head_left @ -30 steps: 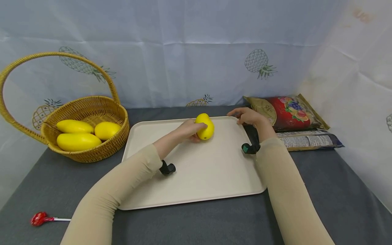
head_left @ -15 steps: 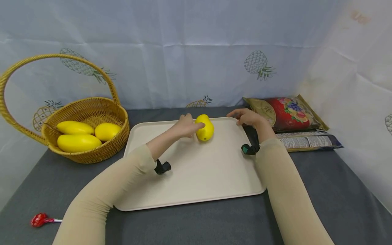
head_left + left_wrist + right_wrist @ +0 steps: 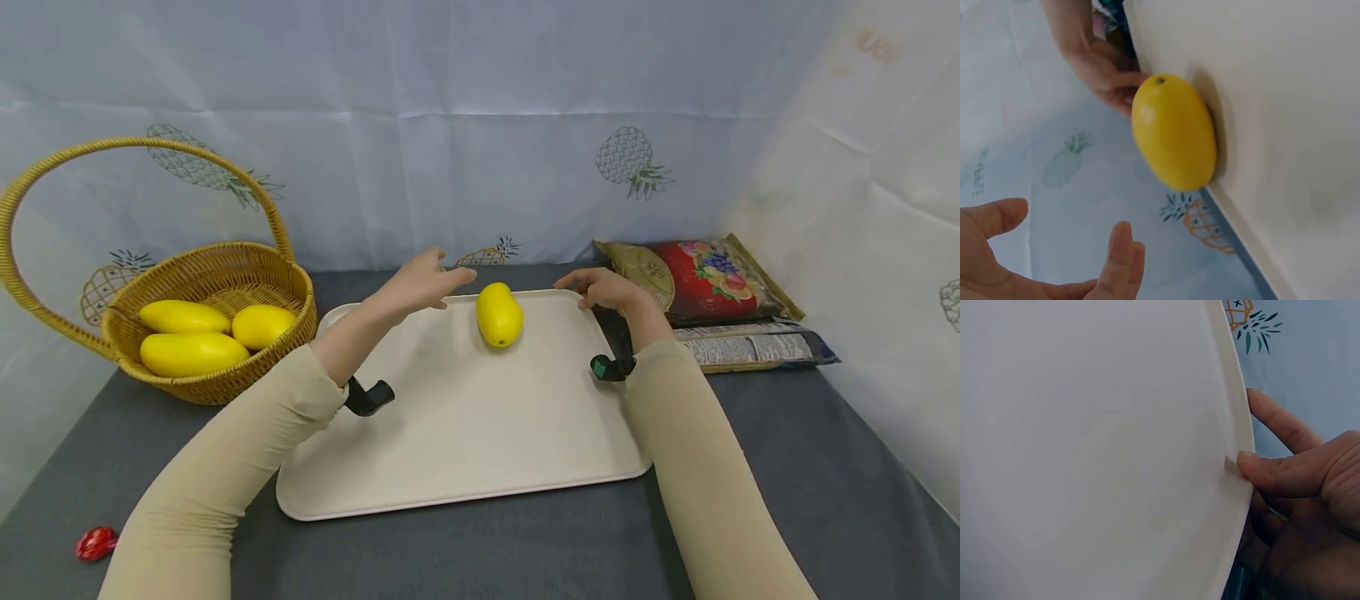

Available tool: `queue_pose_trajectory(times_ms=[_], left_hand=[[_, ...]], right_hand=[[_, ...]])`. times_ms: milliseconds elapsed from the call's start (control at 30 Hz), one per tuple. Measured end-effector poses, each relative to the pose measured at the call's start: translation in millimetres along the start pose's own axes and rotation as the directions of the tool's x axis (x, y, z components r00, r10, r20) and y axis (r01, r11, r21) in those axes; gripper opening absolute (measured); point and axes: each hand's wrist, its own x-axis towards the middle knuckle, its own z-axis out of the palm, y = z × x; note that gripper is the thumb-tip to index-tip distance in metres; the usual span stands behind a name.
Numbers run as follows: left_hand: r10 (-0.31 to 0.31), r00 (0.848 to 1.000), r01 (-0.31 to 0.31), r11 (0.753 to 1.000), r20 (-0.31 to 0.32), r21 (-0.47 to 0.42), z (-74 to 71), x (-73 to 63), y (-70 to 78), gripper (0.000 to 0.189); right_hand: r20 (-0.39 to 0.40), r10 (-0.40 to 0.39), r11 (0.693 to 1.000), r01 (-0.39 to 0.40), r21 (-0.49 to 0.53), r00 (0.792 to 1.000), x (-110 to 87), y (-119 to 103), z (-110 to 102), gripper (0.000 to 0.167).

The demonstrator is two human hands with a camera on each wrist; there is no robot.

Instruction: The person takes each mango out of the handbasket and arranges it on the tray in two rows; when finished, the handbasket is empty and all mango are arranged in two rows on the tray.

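Observation:
On the beige tray [image 3: 480, 425] lies a smooth yellow mango [image 3: 499, 315], close to the back rim. My left hand [image 3: 422, 285] hangs over the tray's back edge, left of the mango, with nothing in it. In the left wrist view its thumb and fingers [image 3: 1116, 259] are spread apart, and the mango [image 3: 1175, 134] sits beyond them. My right hand [image 3: 606, 289] holds the tray's back right corner. The right wrist view has the thumb [image 3: 1272, 475] on the tray's rim [image 3: 1238, 394], with the other fingers outside and partly hidden beneath it.
A wicker basket [image 3: 288, 354] with a tall handle stands left of the tray, holding several yellow fruits [image 3: 193, 353]. At the right lie a red and gold packet [image 3: 697, 279] and a flat packet [image 3: 753, 346]. A red lollipop [image 3: 96, 543] is at the front left, its stick hidden by my sleeve.
My left hand has let go of the mango and moved left and up, away from it. The mango stays on the tray. My right hand keeps its place at the corner.

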Motion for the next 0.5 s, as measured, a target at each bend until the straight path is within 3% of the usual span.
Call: queue_pose_trajectory(times_ms=[500], left_hand=[[0.055,0.998,-0.054,0.998,-0.028,0.038,-57.1,-29.3,-5.2,0.081]], right_hand=[[0.003,0.016,1.0,-0.016,-0.006,1.0,-0.8,-1.4,0.6,0.055]])
